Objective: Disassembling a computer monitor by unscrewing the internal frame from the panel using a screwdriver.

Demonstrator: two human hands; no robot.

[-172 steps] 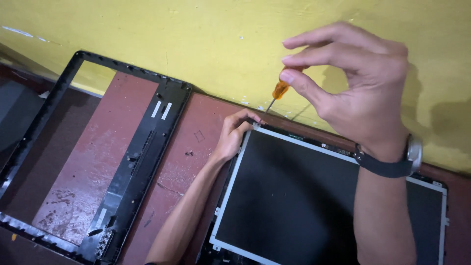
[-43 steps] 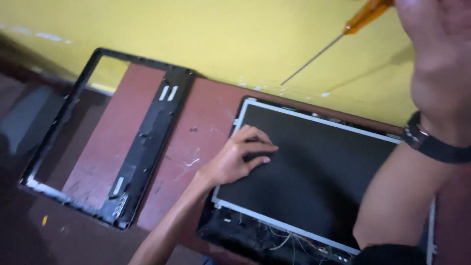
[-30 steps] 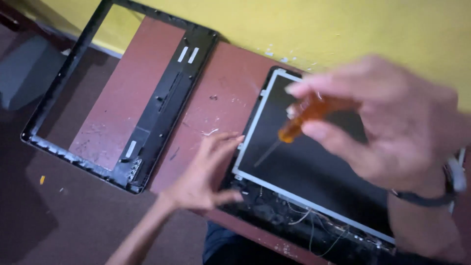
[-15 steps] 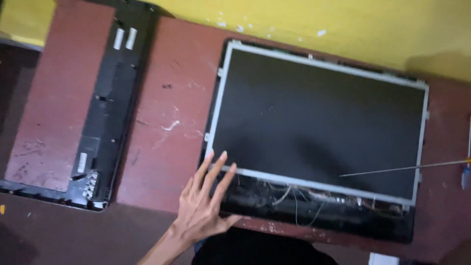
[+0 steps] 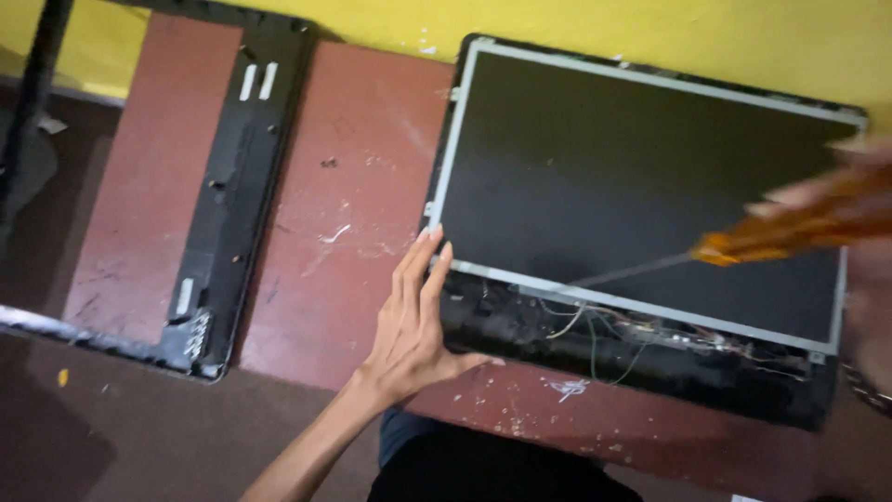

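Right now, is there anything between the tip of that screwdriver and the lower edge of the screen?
Nothing visible. The right hand, blurred, holds the orange-handled screwdriver; its thin shaft slants across the bare dark screen panel towards the lower edge. The left hand rests flat at the panel's lower left corner, aside.

Dim, warm indoor light; heavy motion blur on right hand (image 5: 859,232), screwdriver (image 5: 790,232).

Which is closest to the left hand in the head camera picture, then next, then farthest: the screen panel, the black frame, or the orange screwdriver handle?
From the left hand:
1. Screen panel, touching its fingertips, just right.
2. Black frame, off to the left on the table.
3. Orange screwdriver handle, far right, in the blurred right hand.
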